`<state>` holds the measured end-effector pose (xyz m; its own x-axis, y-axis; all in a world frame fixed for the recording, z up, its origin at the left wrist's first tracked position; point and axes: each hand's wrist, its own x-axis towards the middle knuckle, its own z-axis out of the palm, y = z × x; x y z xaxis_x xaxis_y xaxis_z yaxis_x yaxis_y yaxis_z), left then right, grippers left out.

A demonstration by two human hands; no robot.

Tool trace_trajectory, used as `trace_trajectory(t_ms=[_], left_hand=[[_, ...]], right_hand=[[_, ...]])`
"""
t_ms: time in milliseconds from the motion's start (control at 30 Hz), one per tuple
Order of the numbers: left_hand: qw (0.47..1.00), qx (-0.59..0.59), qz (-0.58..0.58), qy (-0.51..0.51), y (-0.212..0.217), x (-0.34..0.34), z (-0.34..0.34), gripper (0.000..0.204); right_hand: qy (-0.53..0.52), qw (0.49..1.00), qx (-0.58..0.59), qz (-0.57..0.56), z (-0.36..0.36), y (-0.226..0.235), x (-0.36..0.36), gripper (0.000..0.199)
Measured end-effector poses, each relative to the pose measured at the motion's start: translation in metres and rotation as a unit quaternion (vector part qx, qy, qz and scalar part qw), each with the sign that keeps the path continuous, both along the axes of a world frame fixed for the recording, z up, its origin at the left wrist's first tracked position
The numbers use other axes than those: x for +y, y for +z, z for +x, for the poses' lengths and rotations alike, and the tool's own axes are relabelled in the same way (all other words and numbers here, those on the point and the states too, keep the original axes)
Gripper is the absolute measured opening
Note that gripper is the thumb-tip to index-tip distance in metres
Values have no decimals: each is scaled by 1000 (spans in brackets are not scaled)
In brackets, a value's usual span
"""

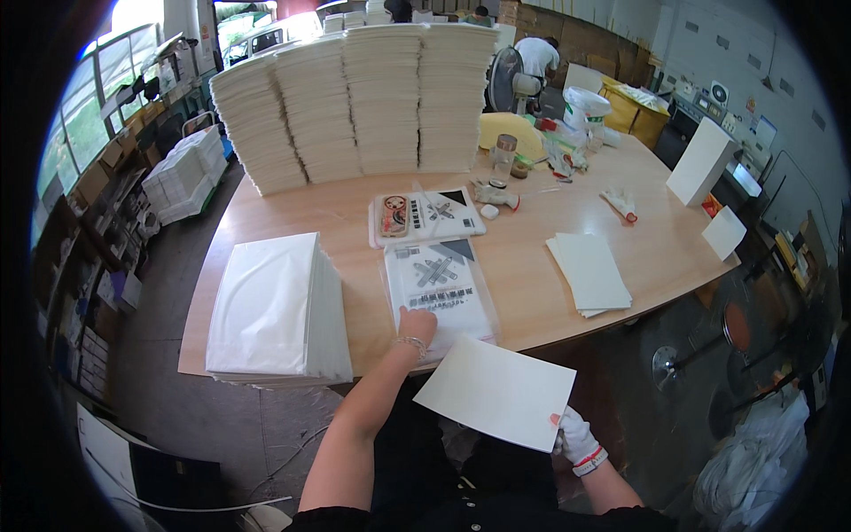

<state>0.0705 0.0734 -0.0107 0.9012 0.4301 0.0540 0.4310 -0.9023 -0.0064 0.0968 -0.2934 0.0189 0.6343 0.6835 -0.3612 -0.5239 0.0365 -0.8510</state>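
The bare left hand (417, 324) rests with fingers curled down on a clear plastic sleeve of printed white sheets (439, 288), which lies at the near edge of the rounded wooden bench (532, 284). The white-gloved right hand (576, 436) pinches the corner of a blank cream card sheet (496, 390), held just off the bench edge. A thick stack of white folded bags (277, 310) sits left of the sleeve.

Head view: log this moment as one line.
left hand: bare, on clear plastic sleeve stack | right hand: white-gloved, holds cream card sheet | wooden table

cream card sheet (496, 392), white glove (576, 436), black-and-white printed packet (439, 288), pale wooden table (532, 284)
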Motion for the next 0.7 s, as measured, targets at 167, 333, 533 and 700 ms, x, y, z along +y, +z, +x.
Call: trace_trajectory(t_ms=[167, 333, 533, 700], left_hand=[[976, -215, -2, 26, -9, 1, -31, 14], [796, -131, -560, 187, 3, 12, -33, 21], [801, -259, -528, 111, -2, -34, -33, 39], [751, -544, -370, 51, -57, -101, -26, 59]], right_hand=[[-55, 995, 77, -12, -4, 15, 23, 17], [-117, 972, 201, 5, -12, 10, 31, 14], [-158, 981, 109, -33, -36, 21, 42, 15], [-117, 981, 156, -19, -53, 34, 40, 18]])
